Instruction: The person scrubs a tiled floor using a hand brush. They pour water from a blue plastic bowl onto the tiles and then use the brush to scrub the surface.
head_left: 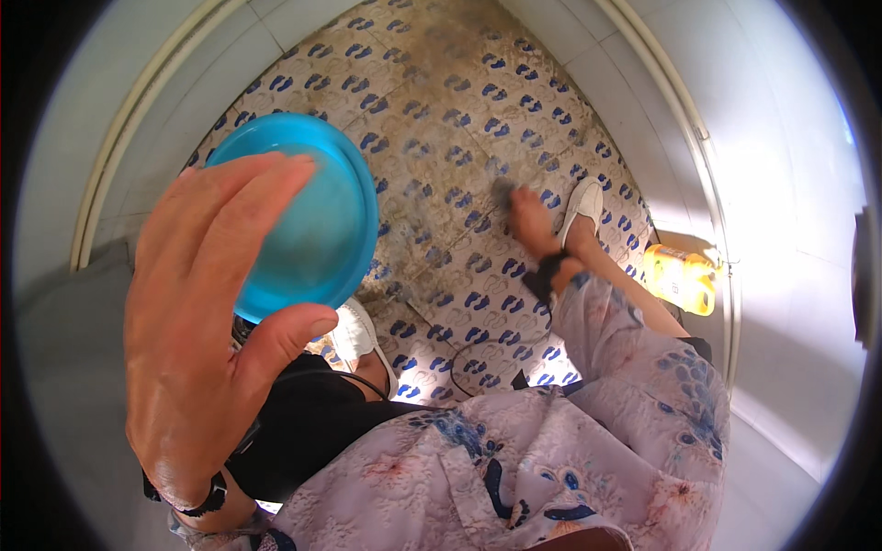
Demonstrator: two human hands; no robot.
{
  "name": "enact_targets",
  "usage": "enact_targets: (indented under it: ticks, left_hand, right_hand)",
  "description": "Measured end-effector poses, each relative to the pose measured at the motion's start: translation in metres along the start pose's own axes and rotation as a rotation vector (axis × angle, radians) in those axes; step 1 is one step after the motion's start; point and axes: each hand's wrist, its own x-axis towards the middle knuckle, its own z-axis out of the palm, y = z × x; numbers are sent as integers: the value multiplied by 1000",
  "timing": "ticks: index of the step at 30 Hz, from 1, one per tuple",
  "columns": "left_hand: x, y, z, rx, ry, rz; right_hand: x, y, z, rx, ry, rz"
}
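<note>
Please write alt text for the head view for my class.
A person's right hand reaches over a stained, footprint-patterned floor, at a small dark object too blurred to identify. Their open left hand is raised before a blue basin; a yellow bottle is at right.

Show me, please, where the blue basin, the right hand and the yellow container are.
Blue basin (369,216): head view, right side of its rim.
Right hand (533,223): head view, middle of the hand, blurred.
Yellow container (680,278): head view, middle of its body.

Blue footprints all over this floor (427,220), pretty grimy; pale tiled walls (625,87), bright light (813,156) on the right.
</note>
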Motion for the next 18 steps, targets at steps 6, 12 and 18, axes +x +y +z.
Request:
enact_targets:
  ticks: [6, 12, 18]
  left_hand:
    - [0, 4, -10, 15, -22, -46]
    - [7, 4, -3, -35, -12, -11]
    - [4, 4, 2, -1, -19, 10]
  right_hand:
    - [90, -18, -15, -102, 139, 145]
    - [2, -87, 28, 198, 113, -262]
    - [-76, -82, 4, 274, -215, -365]
